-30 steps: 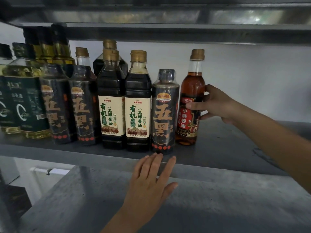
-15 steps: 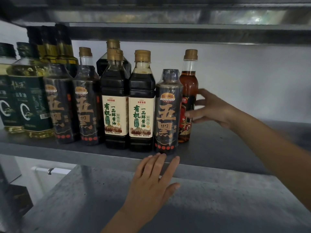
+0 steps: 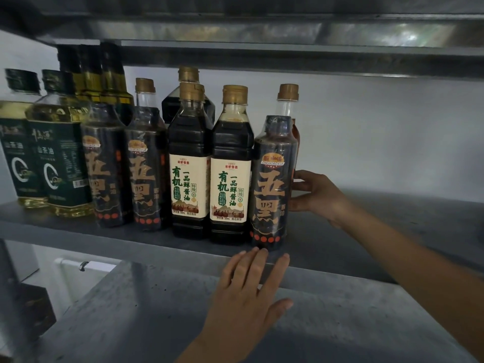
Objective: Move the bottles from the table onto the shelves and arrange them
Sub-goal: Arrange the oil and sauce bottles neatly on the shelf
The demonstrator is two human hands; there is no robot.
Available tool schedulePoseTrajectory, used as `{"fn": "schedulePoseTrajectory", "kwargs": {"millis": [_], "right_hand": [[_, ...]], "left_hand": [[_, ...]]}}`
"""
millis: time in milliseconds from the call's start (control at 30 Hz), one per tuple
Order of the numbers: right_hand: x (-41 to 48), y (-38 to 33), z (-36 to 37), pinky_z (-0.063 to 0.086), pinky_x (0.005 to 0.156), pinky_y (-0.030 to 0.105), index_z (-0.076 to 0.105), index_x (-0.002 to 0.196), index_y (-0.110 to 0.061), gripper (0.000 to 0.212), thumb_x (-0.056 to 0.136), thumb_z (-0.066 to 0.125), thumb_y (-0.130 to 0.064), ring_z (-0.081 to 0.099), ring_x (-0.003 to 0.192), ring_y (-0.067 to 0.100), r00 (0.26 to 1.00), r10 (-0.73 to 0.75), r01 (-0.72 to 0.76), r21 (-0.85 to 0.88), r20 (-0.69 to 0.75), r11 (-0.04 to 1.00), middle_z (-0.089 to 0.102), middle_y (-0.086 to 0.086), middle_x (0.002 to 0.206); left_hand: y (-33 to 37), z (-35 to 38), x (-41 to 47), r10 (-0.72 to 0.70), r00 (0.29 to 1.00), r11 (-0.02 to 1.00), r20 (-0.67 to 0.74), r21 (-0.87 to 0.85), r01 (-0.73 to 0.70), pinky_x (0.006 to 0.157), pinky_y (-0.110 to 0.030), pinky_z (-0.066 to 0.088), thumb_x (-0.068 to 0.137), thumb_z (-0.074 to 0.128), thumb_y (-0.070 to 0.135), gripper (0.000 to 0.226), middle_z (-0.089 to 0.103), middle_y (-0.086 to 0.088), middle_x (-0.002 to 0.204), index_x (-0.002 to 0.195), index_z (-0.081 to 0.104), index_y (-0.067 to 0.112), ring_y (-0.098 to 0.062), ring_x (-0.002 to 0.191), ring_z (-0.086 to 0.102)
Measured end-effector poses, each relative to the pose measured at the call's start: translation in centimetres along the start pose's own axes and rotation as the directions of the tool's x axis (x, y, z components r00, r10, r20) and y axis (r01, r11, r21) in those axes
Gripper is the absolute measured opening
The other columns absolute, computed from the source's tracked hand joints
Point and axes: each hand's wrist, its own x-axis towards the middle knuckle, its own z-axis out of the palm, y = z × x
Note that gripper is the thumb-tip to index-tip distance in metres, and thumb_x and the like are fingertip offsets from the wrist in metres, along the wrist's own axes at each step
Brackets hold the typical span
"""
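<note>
Bottles (image 3: 146, 169) of oil and sauce stand upright, packed tight on a grey metal shelf (image 3: 379, 231), labels facing out so each kind reads at a glance. The landmark is the black-wrapped end bottle (image 3: 273, 184), last on the right of the front row. Far to its left are two green-labelled oil bottles (image 3: 60, 158), with taller dark ones behind. Nearer on its left come two more black-wrapped bottles (image 3: 104, 166), then two cream-labelled soy sauce bottles (image 3: 231, 166), the nearer one against it. Directly behind it, mostly hidden, stands an amber bottle (image 3: 288, 100) with a brown cap, tucked into a back row, probably to save room. Below and in front of it, the left hand (image 3: 251, 292) lies flat and relaxed on a lower grey surface (image 3: 131, 310), fingertips at the shelf's edge, seemingly for balance. Just right of it, the right hand (image 3: 318, 195) reaches in, thumb and fingers curled onto the amber bottle, apparently grasping it to seat it.
</note>
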Motion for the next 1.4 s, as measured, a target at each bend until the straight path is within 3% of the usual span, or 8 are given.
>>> {"fn": "schedulePoseTrajectory", "kwargs": {"millis": [267, 533, 767, 933, 1033, 1133, 1267, 1400], "right_hand": [[0.7, -0.3, 1.5, 0.049, 0.053, 0.013, 0.059, 0.112, -0.010, 0.045, 0.076, 0.065, 0.016, 0.063, 0.071, 0.003, 0.999, -0.017, 0.018, -0.034, 0.039, 0.999, 0.064, 0.003, 0.100], [0.5, 0.0, 1.4, 0.053, 0.058, 0.015, 0.061, 0.105, -0.014, 0.045, 0.077, 0.059, 0.022, 0.064, 0.073, 0.006, 0.999, -0.010, 0.011, -0.026, 0.051, 1.000, 0.066, 0.000, 0.096], [0.1, -0.2, 2.6, 0.049, 0.061, 0.009, 0.058, 0.106, -0.016, 0.037, 0.081, 0.062, 0.010, 0.060, 0.085, 0.002, 1.000, -0.028, 0.029, -0.153, 0.006, 0.988, 0.063, -0.011, 0.093], [-1.3, 0.4, 3.0, 0.049, 0.063, 0.009, 0.056, 0.108, -0.017, 0.039, 0.079, 0.065, 0.008, 0.058, 0.087, 0.000, 0.997, 0.069, -0.064, -0.147, 0.027, 0.987, 0.063, -0.010, 0.097], [-2.7, 1.3, 2.9, 0.050, 0.078, 0.015, 0.061, 0.114, -0.012, 0.035, 0.082, 0.065, 0.003, 0.062, 0.098, 0.009, 0.994, 0.110, -0.107, -0.152, 0.014, 0.983, 0.067, -0.002, 0.107], [-4.9, 1.8, 2.2, 0.051, 0.090, 0.029, 0.069, 0.100, -0.013, 0.021, 0.085, 0.063, 0.001, 0.065, 0.098, 0.018, 0.989, 0.135, -0.140, -0.103, -0.059, 0.985, 0.071, 0.004, 0.103], [-8.0, 1.6, 1.3, 0.049, 0.089, 0.032, 0.073, 0.090, -0.009, 0.012, 0.083, 0.066, -0.002, 0.067, 0.093, 0.024, 0.985, 0.116, -0.124, -0.060, -0.127, 0.990, 0.074, 0.007, 0.091], [-9.7, 0.3, 1.4, 0.049, 0.089, 0.028, 0.075, 0.093, -0.011, 0.013, 0.083, 0.067, -0.013, 0.068, 0.094, 0.018, 0.989, 0.150, -0.150, -0.076, -0.009, 0.986, 0.075, 0.002, 0.093]], "left_hand": [[-0.4, -0.3, -0.1, 0.035, 0.999, 0.999, 0.027, 0.013, -0.035, 0.104, -0.039, 0.030, 0.093, 0.036, 0.058, 0.057, 0.063, -0.010, 0.118, 0.136, 0.045, 0.022, -0.024, 0.114, 0.046], [-0.8, -0.7, 0.1, 0.065, 0.997, 0.998, 0.041, -0.011, -0.065, 0.105, -0.039, 0.028, 0.092, 0.035, 0.059, 0.060, 0.063, -0.008, 0.120, 0.138, 0.043, 0.022, -0.024, 0.114, 0.045], [-1.2, -0.8, 0.0, 0.099, 0.993, 0.993, 0.063, -0.074, -0.094, 0.105, -0.039, 0.026, 0.095, 0.033, 0.057, 0.060, 0.048, -0.010, 0.127, 0.141, 0.040, 0.020, -0.025, 0.116, 0.044], [-2.5, -2.0, 0.4, 0.139, 0.982, 0.964, 0.126, -0.246, -0.105, 0.105, -0.035, 0.028, 0.093, 0.041, 0.050, 0.056, 0.055, -0.004, 0.128, 0.142, 0.041, 0.024, -0.020, 0.115, 0.047], [-4.8, -3.4, 1.0, 0.142, 0.970, 0.832, 0.196, -0.555, -0.009, 0.104, -0.022, 0.023, 0.095, 0.043, 0.043, 0.045, 0.049, 0.010, 0.132, 0.138, 0.046, 0.031, -0.008, 0.118, 0.044], [-7.8, -5.5, 1.5, 0.067, 0.930, 0.526, 0.362, -0.805, 0.275, 0.101, -0.010, 0.029, 0.095, 0.050, 0.040, 0.030, 0.055, 0.025, 0.126, 0.123, 0.061, 0.036, 0.006, 0.121, 0.046], [-12.2, -7.4, 2.2, 0.012, 0.857, 0.230, 0.515, -0.836, 0.498, 0.091, -0.011, 0.044, 0.090, 0.058, 0.044, 0.028, 0.067, 0.018, 0.114, 0.113, 0.067, 0.030, 0.001, 0.111, 0.059], [-14.6, -7.3, 2.7, 0.017, 0.825, 0.112, 0.565, -0.821, 0.560, 0.099, -0.026, 0.048, 0.092, 0.050, 0.026, 0.030, 0.070, 0.003, 0.113, 0.115, 0.067, 0.015, -0.011, 0.111, 0.063]]}}
